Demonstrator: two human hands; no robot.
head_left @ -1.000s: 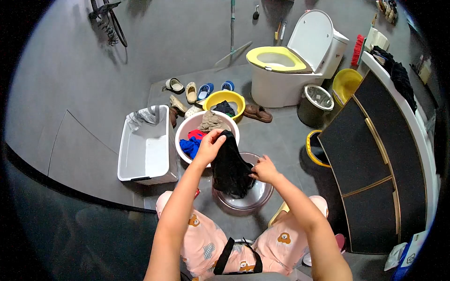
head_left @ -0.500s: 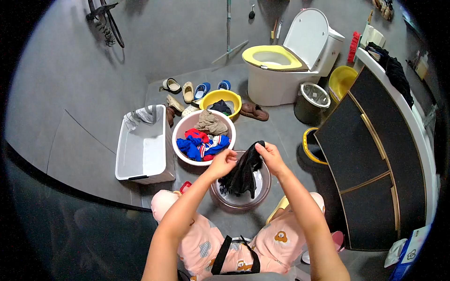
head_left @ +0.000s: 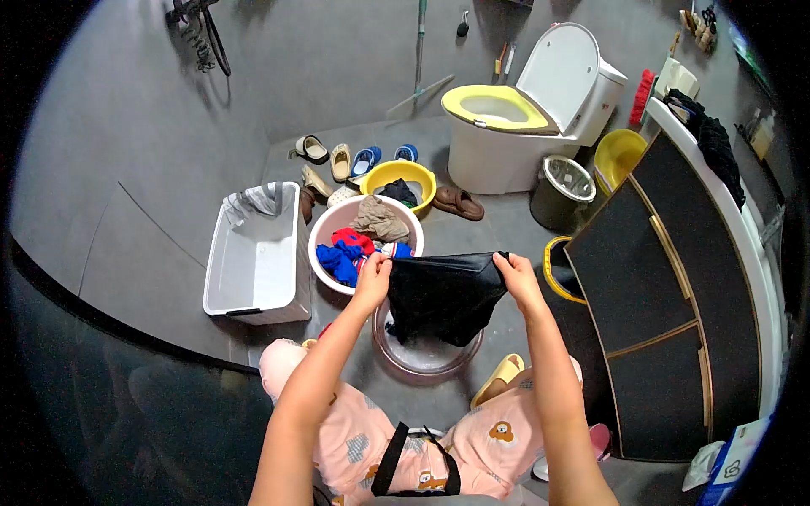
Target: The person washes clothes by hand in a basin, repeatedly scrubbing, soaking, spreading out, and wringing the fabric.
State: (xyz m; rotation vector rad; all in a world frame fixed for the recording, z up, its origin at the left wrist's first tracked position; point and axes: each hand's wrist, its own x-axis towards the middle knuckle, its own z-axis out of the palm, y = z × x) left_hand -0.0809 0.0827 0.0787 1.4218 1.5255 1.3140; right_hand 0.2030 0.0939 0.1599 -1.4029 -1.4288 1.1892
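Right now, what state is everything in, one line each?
Left hand: gripping garment corner
Right hand: gripping opposite corner
Black garment: spread between hands
Toilet lid: raised
Yellow toilet seat: lowered
Pink basin: holding clothes
Yellow basin: holding dark cloth
Trash can: uncovered, lined
White storage bin: uncovered, grey cloth over rim

The black cloth (head_left: 443, 295) hides the far rim of the clear basin (head_left: 396, 363) below it, and you can't see much of what lies inside. Some fingers of your left hand (head_left: 374, 282) and right hand (head_left: 521, 282) are out of sight behind its upper corners. Your forearms run off the bottom edge. At right, the dark cabinet (head_left: 654, 329) covers part of the yellow-rimmed bucket (head_left: 553, 270). The hanging black hose (head_left: 218, 42) is cut off at the upper left, and print on the lower-right package (head_left: 741, 460) is too small to read.
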